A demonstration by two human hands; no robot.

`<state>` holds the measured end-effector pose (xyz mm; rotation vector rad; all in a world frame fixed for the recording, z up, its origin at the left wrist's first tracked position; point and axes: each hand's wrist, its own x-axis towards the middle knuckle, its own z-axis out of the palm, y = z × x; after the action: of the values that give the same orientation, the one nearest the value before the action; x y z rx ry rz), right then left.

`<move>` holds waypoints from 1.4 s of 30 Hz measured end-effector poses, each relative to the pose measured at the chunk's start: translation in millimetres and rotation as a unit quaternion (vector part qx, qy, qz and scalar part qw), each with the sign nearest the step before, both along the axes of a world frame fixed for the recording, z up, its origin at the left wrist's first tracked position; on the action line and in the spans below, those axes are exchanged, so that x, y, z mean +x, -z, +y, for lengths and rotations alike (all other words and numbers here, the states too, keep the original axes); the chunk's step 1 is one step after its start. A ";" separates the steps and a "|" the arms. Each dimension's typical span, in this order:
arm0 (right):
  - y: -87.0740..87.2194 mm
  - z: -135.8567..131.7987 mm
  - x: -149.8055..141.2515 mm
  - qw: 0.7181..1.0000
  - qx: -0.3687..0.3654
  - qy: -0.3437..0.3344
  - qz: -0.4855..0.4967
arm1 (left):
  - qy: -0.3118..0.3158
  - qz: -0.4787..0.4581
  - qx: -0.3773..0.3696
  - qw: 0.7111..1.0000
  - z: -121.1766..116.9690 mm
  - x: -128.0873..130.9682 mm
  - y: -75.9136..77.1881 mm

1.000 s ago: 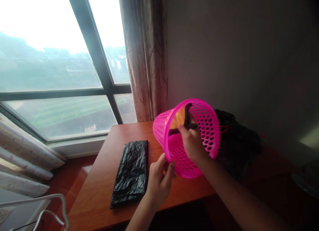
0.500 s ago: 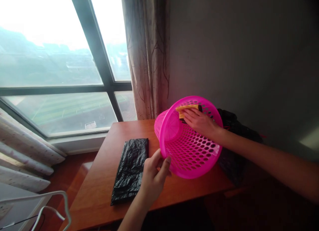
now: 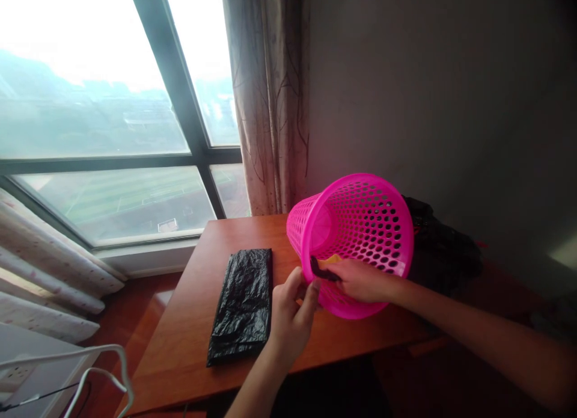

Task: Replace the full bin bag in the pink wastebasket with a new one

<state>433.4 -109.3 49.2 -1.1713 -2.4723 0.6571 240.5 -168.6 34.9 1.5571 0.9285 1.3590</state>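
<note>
Pink basket, tilted, left hand pinching its rim, right hand (inside it) clutching yellow cloth

Left grip pinches a pink basket, right grip holds yellow cloth inside

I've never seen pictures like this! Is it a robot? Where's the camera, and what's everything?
No robot here, just a person's two bare hands. The camera is worn on their head, so it looks forward and down at the hands. The left hand grips the rim of a pink basket, tipped with its open mouth facing us. The right hand is inside it, holding a yellow cloth with a dark edge. Flat on the brown table lies folded black plastic.
</note>
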 end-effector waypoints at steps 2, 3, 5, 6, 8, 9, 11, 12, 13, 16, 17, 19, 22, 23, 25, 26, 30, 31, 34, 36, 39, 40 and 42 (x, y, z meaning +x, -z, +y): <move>-13.3 -16.1 -13.2 0.994 -0.053 -0.037 0.093 | -0.002 -0.005 -0.004 1.000 0.8 2.0 -0.8; -21.0 -23.2 -18.0 0.990 -0.056 -0.045 0.120 | -0.004 -0.019 -0.010 1.000 1.7 2.5 -2.1; -34.4 -35.3 -22.2 0.985 -0.033 -0.051 0.161 | -0.013 -0.068 -0.030 0.997 4.5 2.3 -6.5; -39.1 -40.2 -21.2 0.985 -0.010 -0.055 0.162 | -0.018 -0.095 -0.043 0.994 6.4 1.5 -9.3; -43.6 -47.1 -13.9 0.989 0.052 -0.057 0.128 | -0.031 -0.138 -0.067 0.988 11.0 -1.1 -15.8; -43.9 -48.8 -8.0 0.989 0.088 -0.060 0.101 | -0.035 -0.153 -0.077 0.985 13.5 -2.9 -19.3; -43.0 -48.5 7.2 0.983 0.163 -0.067 0.043 | -0.033 -0.179 -0.094 0.979 18.9 -7.0 -26.9; -42.7 -46.8 15.8 0.977 0.201 -0.068 0.019 | -0.027 -0.192 -0.101 0.976 21.7 -9.1 -31.1; -43.0 -44.4 24.8 0.969 0.238 -0.067 -0.001 | -0.022 -0.206 -0.109 0.972 24.6 -11.1 -35.7; -46.5 -35.1 50.9 0.942 0.333 -0.039 -0.033 | -0.017 -0.244 -0.135 0.960 33.5 -15.1 -51.2; -47.4 -31.9 58.1 0.933 0.357 -0.025 -0.035 | -0.019 -0.255 -0.141 0.956 36.4 -15.7 -56.4; -45.6 -26.0 68.0 0.919 0.392 0.015 -0.026 | -0.024 -0.274 -0.151 0.949 41.7 -15.8 -65.8; -28.8 -19.7 67.5 0.900 0.422 0.106 0.026 | -0.027 -0.296 -0.165 0.940 47.8 -14.1 -74.4; -19.3 -18.6 63.0 0.890 0.429 0.143 0.056 | -0.025 -0.301 -0.170 0.938 49.3 -13.4 -75.5; 3.7 -18.4 48.6 0.866 0.432 0.217 0.126 | -0.016 -0.299 -0.182 0.937 51.5 -12.6 -74.8; 16.6 -19.4 39.6 0.855 0.421 0.254 0.162 | -0.011 -0.293 -0.188 0.937 52.2 -12.7 -73.2; 68.8 -29.2 2.5 0.823 0.289 0.380 0.309 | 0.007 -0.232 -0.210 0.950 49.8 -15.7 -60.8; 80.9 -32.4 -5.0 0.811 0.233 0.407 0.349 | 0.007 -0.207 -0.203 0.957 47.3 -16.7 -57.7; 110.0 -41.4 -19.3 0.738 0.036 0.470 0.483 | -0.024 -0.068 -0.105 0.992 35.5 -18.3 -55.3; 119.4 -44.3 -21.7 0.652 -0.071 0.486 0.578 | -0.096 0.066 0.044 0.992 27.9 -17.8 -63.5; 111.5 -41.8 -18.6 0.565 -0.124 0.489 0.653 | -0.199 0.239 0.295 0.903 27.1 -13.1 -87.5; 103.1 -39.4 -17.2 0.574 -0.102 0.485 0.652 | -0.200 0.287 0.344 0.871 30.3 -10.3 -95.8; 80.5 -34.1 -16.0 0.619 -0.032 0.463 0.634 | -0.169 0.379 0.366 0.833 40.0 -3.2 -108.2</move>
<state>417.3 -143.4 -31.3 -1.1271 -0.5172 0.7778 237.3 -128.6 143.1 2.7563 1.2718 1.4316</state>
